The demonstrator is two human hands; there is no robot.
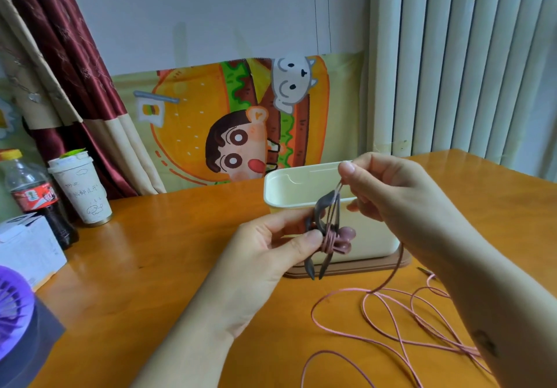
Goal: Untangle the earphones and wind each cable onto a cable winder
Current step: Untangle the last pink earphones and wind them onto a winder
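Left hand: the left hand (271, 249) is raised above the tabletop (150, 267), thumb and fingers closed around a grey cable winder (320, 206), gripping it by its middle.
Cable winder: it is held upright in the air, just in front of the cream container (289, 185); two pointed grey ends stick out below the thumb.
Wound part: several turns of the pink cable (391, 312) sit tight around the winder's waist, and two mauve earbuds (346, 234) bunch up against those turns on the right side.
Right hand: the right hand (391, 188) is higher and to the right, thumb and forefinger pinched together on a few strands that rise taut from the winder.
Loose cable: from the hands the cable drops past the right wrist and sprawls in big open loops over the near right part of the tabletop, some loops crossing one another, some running under the forearm.
Container: open at the top, standing on a brown base (346, 270).
Far left: a cola bottle (33, 194) with a yellow cap stands beside a paper cup (81, 188) with writing on it; nearer, a white box (27, 246) and a purple fan (15, 312).
Behind: a cartoon burger cloth (211, 116) hangs on the wall, with a red and beige curtain (75, 71) to its left.
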